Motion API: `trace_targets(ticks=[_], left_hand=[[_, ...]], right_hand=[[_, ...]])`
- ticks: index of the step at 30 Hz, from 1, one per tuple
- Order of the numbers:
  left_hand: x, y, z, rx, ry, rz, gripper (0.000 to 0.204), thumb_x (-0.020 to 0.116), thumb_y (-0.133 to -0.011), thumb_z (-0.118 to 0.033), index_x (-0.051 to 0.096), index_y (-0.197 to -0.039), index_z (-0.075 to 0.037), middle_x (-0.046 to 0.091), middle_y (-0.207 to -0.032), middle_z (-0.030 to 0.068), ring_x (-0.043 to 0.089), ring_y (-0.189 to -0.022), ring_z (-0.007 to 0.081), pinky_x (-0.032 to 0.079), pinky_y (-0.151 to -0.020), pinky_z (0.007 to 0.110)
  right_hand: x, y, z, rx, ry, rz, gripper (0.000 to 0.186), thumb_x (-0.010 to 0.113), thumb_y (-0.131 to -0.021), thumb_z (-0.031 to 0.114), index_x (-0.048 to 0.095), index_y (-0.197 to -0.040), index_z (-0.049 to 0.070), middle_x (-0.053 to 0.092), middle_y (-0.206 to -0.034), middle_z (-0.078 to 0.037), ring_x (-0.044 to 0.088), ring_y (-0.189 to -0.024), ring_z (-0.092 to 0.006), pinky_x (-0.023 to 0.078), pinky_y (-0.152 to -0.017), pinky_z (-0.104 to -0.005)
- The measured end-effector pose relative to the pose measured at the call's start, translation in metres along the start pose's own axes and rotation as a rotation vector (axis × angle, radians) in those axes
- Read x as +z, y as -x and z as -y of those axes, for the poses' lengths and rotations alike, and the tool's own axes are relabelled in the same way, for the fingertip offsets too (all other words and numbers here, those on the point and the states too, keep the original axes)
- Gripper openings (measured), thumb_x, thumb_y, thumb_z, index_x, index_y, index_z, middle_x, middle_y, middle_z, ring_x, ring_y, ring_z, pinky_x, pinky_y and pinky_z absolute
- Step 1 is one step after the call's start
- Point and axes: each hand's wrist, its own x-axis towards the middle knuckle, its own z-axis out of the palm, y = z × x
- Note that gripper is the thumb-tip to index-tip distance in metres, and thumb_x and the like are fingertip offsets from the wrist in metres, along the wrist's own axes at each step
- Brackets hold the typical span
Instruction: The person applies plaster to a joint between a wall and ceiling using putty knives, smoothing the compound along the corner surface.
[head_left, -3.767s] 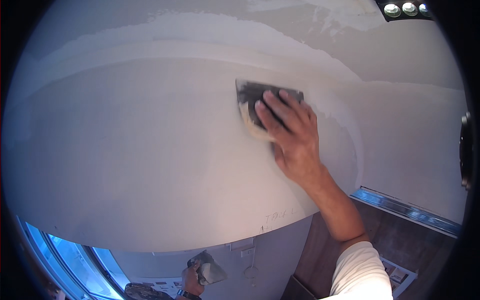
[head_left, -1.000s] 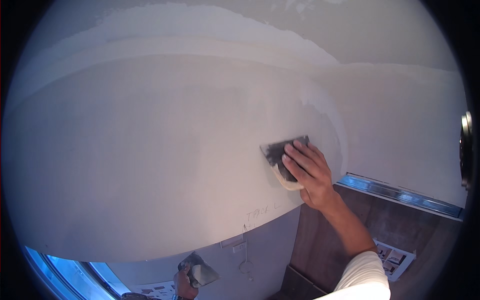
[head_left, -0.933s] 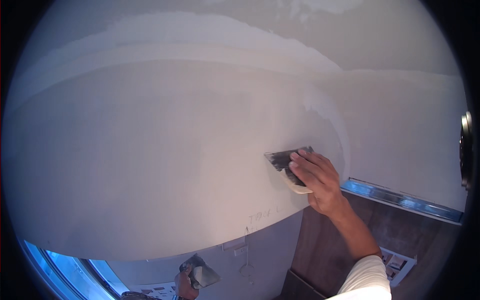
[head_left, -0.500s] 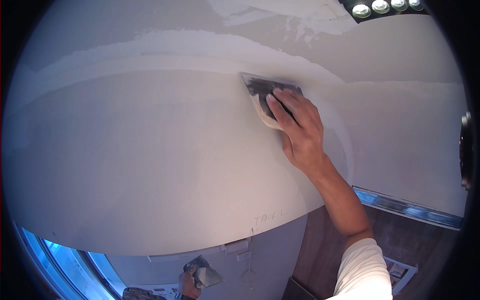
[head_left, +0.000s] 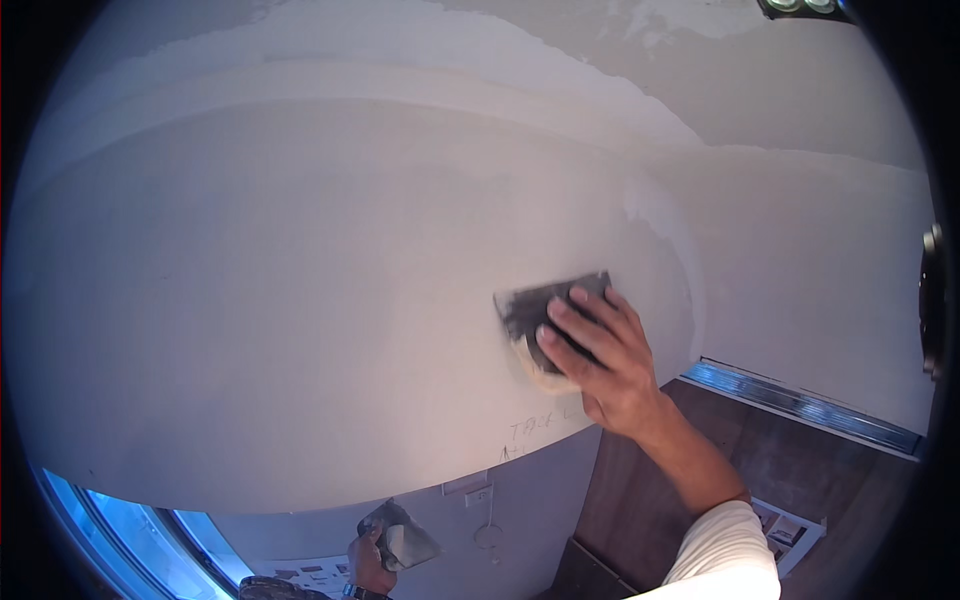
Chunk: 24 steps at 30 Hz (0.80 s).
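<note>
My right hand [head_left: 615, 365] presses a wide putty knife [head_left: 535, 308] flat against a smooth white panel [head_left: 300, 300]. Its fingers spread over the dark, smeared blade, and a cream-coloured handle edge shows beneath the palm. The blade lies just above some pencil marks near the panel's lower edge. Low in the picture, my left hand [head_left: 370, 568] grips a second wide scraper [head_left: 408, 540], which carries a lump of pale filler. A watch sits at that wrist.
Above the panel runs a curved band of whitish filler [head_left: 400, 30]. Spotlights [head_left: 800, 8] show at the top right. A shiny metal strip [head_left: 800, 410] borders a brown panel [head_left: 650, 490]. Bluish window frames [head_left: 130, 530] stand at lower left, with a wall socket [head_left: 479, 497] on the grey wall.
My right hand has drawn the putty knife down from the panel's upper border toward its lower edge. The view has shifted slightly. My left hand still holds its scraper low down.
</note>
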Motion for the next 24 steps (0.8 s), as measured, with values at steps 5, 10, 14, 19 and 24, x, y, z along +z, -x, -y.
trace_targets(ticks=[5, 10, 14, 19, 24], left_hand=[[-0.022, 0.001, 0.013, 0.531, -0.882, 0.117, 0.040, 0.059, -0.086, -0.006, 0.066, -0.125, -0.009, 0.070, -0.099, 0.0066, 0.063, -0.075, 0.0196, 0.051, -0.065, 0.032], [-0.014, 0.003, 0.017, 0.803, -0.910, 0.163, 0.044, 0.057, -0.085, -0.001, 0.064, -0.127, -0.008, 0.071, -0.108, 0.0099, 0.067, -0.084, 0.0242, 0.055, -0.075, 0.035], [-0.001, 0.006, 0.013, 0.471, -0.531, 0.117, 0.042, 0.056, -0.086, 0.000, 0.064, -0.127, -0.007, 0.070, -0.113, 0.0089, 0.067, -0.099, 0.0229, 0.055, -0.088, 0.035], [-0.006, 0.012, 0.009, 0.740, -0.890, 0.216, 0.045, 0.055, -0.087, 0.003, 0.060, -0.131, -0.005, 0.066, -0.123, 0.0111, 0.064, -0.113, 0.0253, 0.051, -0.099, 0.036], [-0.011, 0.002, 0.016, 1.038, -1.062, 0.287, 0.048, 0.056, -0.086, 0.004, 0.058, -0.133, -0.006, 0.065, -0.126, 0.0128, 0.063, -0.117, 0.0284, 0.050, -0.102, 0.036]], right_hand=[[-0.027, 0.007, -0.029, 0.048, -0.050, -0.054, 0.058, 0.060, -0.078, -0.009, 0.070, -0.132, 0.009, 0.066, -0.135, -0.014, 0.062, -0.123, -0.0364, 0.044, -0.108, -0.0499], [-0.013, -0.047, -0.081, 0.006, 0.049, -0.256, 0.062, 0.059, -0.076, -0.012, 0.066, -0.135, 0.005, 0.065, -0.133, -0.016, 0.061, -0.122, -0.0379, 0.045, -0.104, -0.0485], [0.015, -0.068, -0.099, -0.033, 0.115, -0.272, 0.064, 0.057, -0.076, -0.013, 0.066, -0.136, 0.008, 0.066, -0.133, -0.014, 0.059, -0.124, -0.0374, 0.044, -0.104, -0.0494], [0.015, -0.056, -0.099, -0.016, 0.076, -0.202, 0.062, 0.057, -0.078, -0.012, 0.069, -0.133, 0.012, 0.064, -0.139, -0.011, 0.058, -0.128, -0.0363, 0.043, -0.108, -0.0510], [-0.002, 0.001, -0.044, -0.016, -0.015, -0.053, 0.059, 0.058, -0.079, -0.011, 0.071, -0.131, 0.014, 0.064, -0.141, -0.009, 0.059, -0.131, -0.0349, 0.041, -0.112, -0.0520]])
